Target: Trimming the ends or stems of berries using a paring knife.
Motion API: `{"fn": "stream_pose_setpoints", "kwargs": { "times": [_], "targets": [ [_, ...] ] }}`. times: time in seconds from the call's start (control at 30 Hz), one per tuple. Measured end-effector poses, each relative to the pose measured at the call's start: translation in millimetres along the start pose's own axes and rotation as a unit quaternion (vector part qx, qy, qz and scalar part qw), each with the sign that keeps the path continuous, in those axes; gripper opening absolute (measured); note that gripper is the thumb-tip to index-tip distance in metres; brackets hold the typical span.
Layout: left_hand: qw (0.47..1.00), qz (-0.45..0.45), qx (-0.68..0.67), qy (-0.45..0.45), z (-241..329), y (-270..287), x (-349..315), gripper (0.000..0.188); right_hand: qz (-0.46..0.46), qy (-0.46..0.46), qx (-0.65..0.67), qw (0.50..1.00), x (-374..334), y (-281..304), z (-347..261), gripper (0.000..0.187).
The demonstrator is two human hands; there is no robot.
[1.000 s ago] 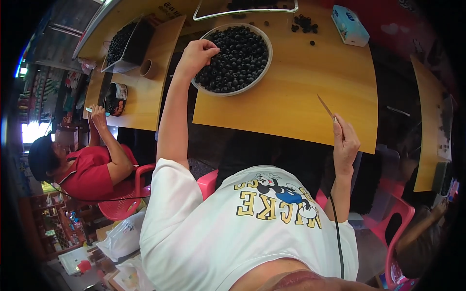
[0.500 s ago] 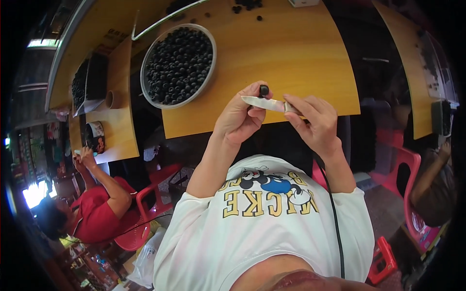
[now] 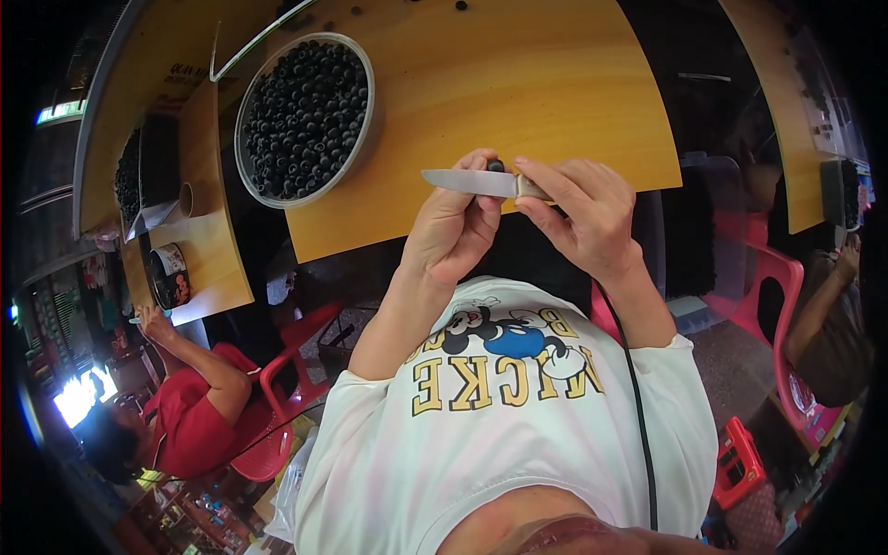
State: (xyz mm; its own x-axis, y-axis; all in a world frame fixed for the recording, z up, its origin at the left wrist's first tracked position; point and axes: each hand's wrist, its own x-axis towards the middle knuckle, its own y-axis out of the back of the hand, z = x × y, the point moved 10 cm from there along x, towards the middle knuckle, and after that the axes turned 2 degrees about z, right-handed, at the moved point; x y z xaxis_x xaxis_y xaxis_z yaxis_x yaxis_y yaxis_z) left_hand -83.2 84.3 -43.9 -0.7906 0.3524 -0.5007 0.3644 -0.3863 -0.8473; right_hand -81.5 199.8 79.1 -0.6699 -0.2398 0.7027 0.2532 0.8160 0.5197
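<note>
My left hand is closed on a small round black piece, pinching it with the fingertips above the table's near edge. In my right hand is a short knife, gripped by its pale handle. The blade points left and lies across in front of the black piece and my left fingers. Whether the edge touches the piece cannot be made out. To the left, a clear round tub holds a heap of similar black pieces, some with a ringed hollow end.
Loose black pieces lie at the far side of the wooden table. At left, a person in red works at another table with a black tin. Pink chairs stand at right, near another person's arm.
The knife has slid left across the black piece, and its handle is now close to my left fingers. The view has shifted, so the tub appears further left and higher.
</note>
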Motion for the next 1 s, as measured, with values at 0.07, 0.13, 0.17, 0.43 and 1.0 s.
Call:
{"fn": "stream_pose_setpoints", "kwargs": {
  "times": [0.07,0.13,0.17,0.43,1.0],
  "targets": [
    [0.999,0.023,0.029,-0.022,4.2,-0.4,-4.0,0.024,0.000,0.000,-0.006,1.000,-0.8,0.1,1.0,0.030],
    [1.000,0.013,0.017,-0.020,4.7,3.7,-2.6,0.025,-0.005,-0.002,-0.007,1.000,-0.5,-0.2,1.7,0.029],
    [1.000,0.001,0.007,-0.018,5.0,4.0,-2.0,0.027,-0.006,-0.002,-0.006,1.000,-0.1,-0.3,0.8,0.029],
    [0.998,-0.049,-0.026,0.006,2.1,1.6,0.0,0.026,-0.013,0.005,-0.027,1.000,-0.1,-1.6,-3.4,0.030],
    [0.984,-0.124,0.113,-0.057,18.1,-4.0,-0.8,0.018,-0.052,-0.050,-0.072,0.995,-11.1,1.9,33.5,0.026]
  ]
}}
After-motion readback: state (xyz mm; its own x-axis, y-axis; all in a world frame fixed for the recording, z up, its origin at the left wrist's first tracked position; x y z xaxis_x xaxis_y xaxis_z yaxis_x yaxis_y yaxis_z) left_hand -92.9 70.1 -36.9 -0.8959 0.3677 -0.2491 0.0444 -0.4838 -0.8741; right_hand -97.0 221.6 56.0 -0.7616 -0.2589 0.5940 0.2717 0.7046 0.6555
